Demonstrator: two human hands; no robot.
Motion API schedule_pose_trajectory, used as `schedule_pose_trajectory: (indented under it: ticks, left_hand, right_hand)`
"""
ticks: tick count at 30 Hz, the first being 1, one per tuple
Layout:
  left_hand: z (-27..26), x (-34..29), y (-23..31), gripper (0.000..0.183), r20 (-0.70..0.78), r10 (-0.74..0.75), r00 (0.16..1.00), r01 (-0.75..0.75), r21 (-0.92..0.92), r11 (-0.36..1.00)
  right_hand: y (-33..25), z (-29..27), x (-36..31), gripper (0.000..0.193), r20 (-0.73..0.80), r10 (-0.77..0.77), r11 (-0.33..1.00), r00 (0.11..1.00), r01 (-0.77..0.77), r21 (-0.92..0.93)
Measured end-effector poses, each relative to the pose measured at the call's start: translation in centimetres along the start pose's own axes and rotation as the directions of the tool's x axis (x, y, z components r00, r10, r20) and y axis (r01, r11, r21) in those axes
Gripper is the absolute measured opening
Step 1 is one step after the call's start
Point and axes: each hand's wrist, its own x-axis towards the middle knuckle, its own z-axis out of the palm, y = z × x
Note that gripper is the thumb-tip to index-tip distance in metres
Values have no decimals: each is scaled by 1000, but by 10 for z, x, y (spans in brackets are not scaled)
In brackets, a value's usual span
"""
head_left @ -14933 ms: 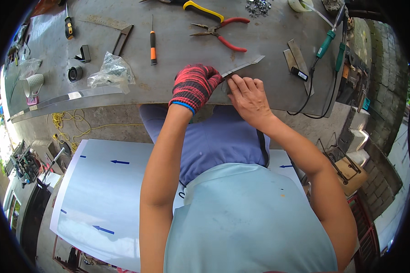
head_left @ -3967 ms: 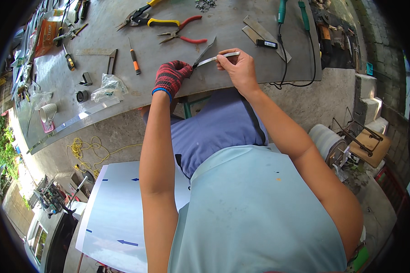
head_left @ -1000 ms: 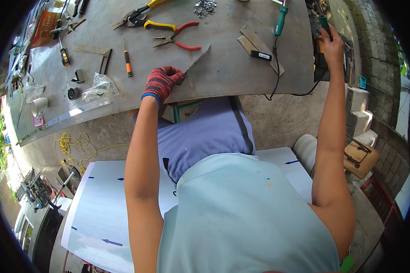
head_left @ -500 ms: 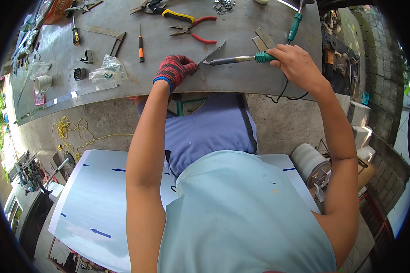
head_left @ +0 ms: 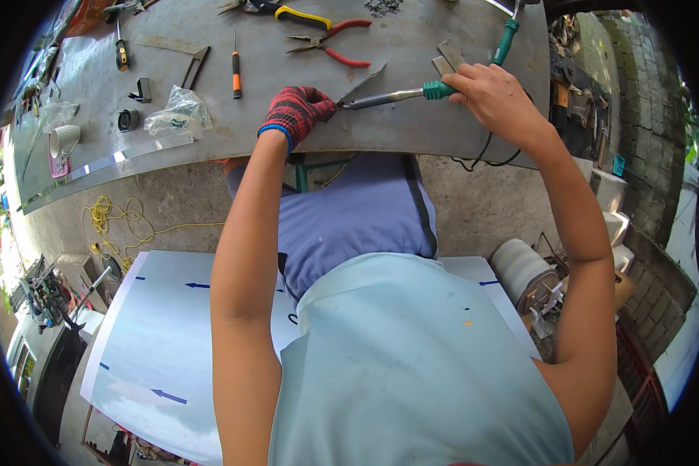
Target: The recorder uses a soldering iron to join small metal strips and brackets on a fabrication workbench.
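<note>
My left hand [head_left: 297, 115], in a red and black knitted glove, pinches the near end of a thin grey pointed sheet-metal piece [head_left: 367, 81] just above the steel table. My bare right hand [head_left: 492, 99] grips the green handle of a soldering iron [head_left: 392, 98]. The iron's dark tip points left and meets the metal piece close to the gloved fingertips; whether it touches, I cannot tell. Beyond the hands lie red-handled pliers [head_left: 348, 57] and a cutting tool with a yellow and black handle [head_left: 303, 18]. Small flat metal strips [head_left: 448, 57] rest beside my right hand.
An orange and black screwdriver [head_left: 237, 81], a try square [head_left: 198, 65], a plastic bag [head_left: 180, 113], a black roll [head_left: 128, 120] and a white mug [head_left: 64, 140] occupy the left side. Another green handle [head_left: 505, 43] stands at the upper right. A black cable hangs over the table's front edge.
The soldering iron's tip has slid left along the metal piece, nearer the gloved fingers. My right hand has shifted slightly left with it. Both hands keep their hold.
</note>
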Motion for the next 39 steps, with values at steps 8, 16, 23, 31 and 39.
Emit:
schedule_pose_trajectory:
  ticks: [8,16,23,31,39]
  left_hand:
    - [1,2,-3,29,10,2,1000,-1,-17,1000]
    - [1,3,-4,27,3,-6,1000,6,-18,1000]
    - [1,3,-4,27,9,-5,1000,5,-12,1000]
    - [1,2,-3,28,6,12,1000,-12,7,1000]
    - [1,6,-7,29,4,9,1000,-10,5,1000]
  right_hand:
    - [-3,-1,3,28,30,15,1000,999,-15,-8]
    - [-4,-1,5,28,30,19,1000,999,-19,3]
    - [-4,-2,6,28,35,19,1000,999,-19,-9]
    - [-3,1,5,27,29,5,1000,1000,-4,-29]
    - [-4,2,6,25,13,3,1000,1000,-2,-30]
